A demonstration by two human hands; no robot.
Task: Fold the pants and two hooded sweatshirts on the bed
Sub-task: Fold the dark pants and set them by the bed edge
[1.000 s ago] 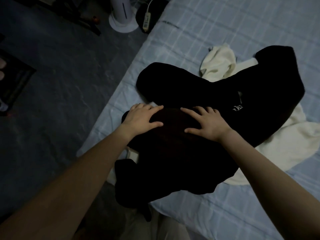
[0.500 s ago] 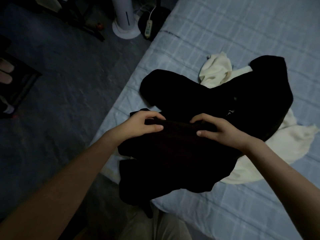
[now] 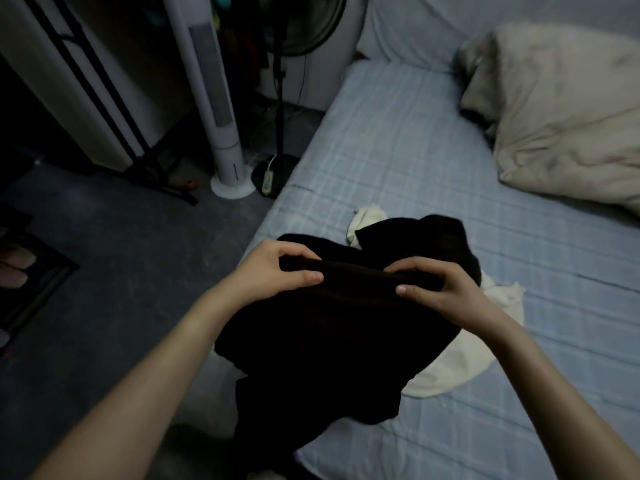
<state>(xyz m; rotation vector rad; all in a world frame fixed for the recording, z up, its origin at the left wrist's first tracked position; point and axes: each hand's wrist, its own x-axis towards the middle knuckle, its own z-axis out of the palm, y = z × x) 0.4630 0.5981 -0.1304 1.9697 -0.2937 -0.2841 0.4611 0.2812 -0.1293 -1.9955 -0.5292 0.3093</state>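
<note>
Head view: a person is standing at the near edge of the bed (image 3: 415,150) and reaching both bare forearms forward over a heap of clothes.
Left hand (image 3: 277,271): is gripping the top edge of the black garment (image 3: 329,341), with the fingers curling over the far side and the thumb pressing on the near side.
Right hand (image 3: 440,289): is pinching the same edge further to the right, with the fingers curling over the top and the thumb lying on the near face.
Black garment: is hanging from the two hands, its top edge stretching between them and its lower part draping over the near edge of the bed. In the dim light it cannot be told whether it is the pants or a sweatshirt.
Second black garment (image 3: 433,244): is lying bunched on the bed just behind the hands.
Cream garment (image 3: 464,355): is lying under the dark clothes, showing on their right side and at their far edge.
Pillow (image 3: 561,116): is lying at the far right of the bed.
Tower fan (image 3: 214,98): is standing on the floor (image 3: 104,254) left of the bed, with a power strip (image 3: 267,178) lying beside its base.
</note>
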